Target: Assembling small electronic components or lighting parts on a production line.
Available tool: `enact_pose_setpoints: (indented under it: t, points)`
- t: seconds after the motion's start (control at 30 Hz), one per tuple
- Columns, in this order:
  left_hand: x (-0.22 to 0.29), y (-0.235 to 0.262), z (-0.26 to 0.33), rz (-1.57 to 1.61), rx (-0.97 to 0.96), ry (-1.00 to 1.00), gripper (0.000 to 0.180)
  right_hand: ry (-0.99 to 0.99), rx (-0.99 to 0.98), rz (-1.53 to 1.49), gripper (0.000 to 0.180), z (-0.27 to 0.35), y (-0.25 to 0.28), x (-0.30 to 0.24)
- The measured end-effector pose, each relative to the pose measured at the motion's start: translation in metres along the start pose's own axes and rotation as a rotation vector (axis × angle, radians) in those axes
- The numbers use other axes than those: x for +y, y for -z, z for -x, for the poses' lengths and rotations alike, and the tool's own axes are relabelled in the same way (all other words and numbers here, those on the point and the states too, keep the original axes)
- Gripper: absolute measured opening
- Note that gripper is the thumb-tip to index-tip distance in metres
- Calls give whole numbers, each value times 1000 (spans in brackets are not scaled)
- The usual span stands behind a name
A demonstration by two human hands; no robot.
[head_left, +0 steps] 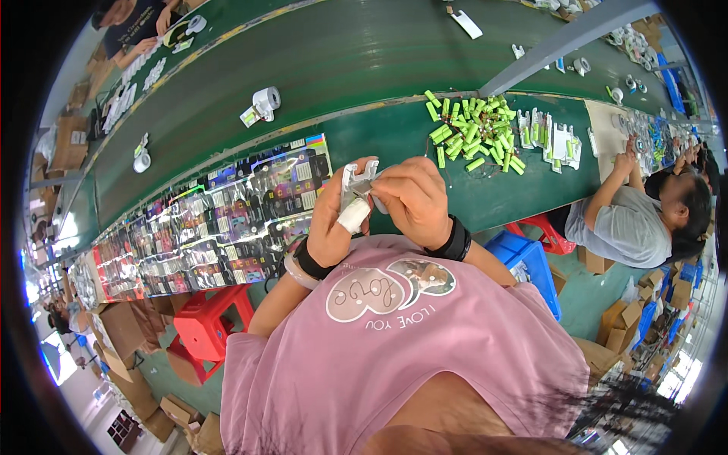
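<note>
My left hand [331,214] is closed around a white plastic housing [353,215], held up in front of my chest over the near edge of the green bench. The housing has a forked upper end. My right hand [415,199] meets it from the right, thumb and fingertips pinched together at its upper part; what they pinch is too small to make out. To the right, a heap of green cylindrical batteries [474,130] with thin wires lies on the bench. Beside the heap, several white housings [563,145] lie in a row, some with green batteries in them.
A conveyor belt [341,64] runs beyond the bench, carrying a white part with a round head [263,105]. Printed sheets [227,216] cover the bench on my left. A grey metal post [553,49] rises at the right. Nearby are a red stool [208,326], a blue crate [531,265] and a co-worker [637,216].
</note>
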State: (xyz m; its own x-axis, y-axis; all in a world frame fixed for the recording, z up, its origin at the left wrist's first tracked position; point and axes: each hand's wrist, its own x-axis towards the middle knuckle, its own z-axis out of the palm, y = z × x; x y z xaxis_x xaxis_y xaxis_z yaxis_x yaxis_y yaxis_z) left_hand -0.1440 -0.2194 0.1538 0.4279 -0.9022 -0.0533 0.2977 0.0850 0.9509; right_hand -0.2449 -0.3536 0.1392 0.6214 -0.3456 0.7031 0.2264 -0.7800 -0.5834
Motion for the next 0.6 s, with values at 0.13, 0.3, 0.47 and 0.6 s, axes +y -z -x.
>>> enact_pose_setpoints:
  t: [0.13,0.3,0.47,0.6]
  points:
    - [-1,-3,0,-24,37,-2,46,19,-29,22,22,-4,3,-1]
    - [-4,-4,0,-233,75,-14,42,70,-77,18,30,-2,5,5]
    - [-6,-2,2,-225,89,-10,40,52,-65,37,27,-1,3,1]
    - [-6,-4,3,-246,133,4,37,21,-53,45,18,2,-2,-2]
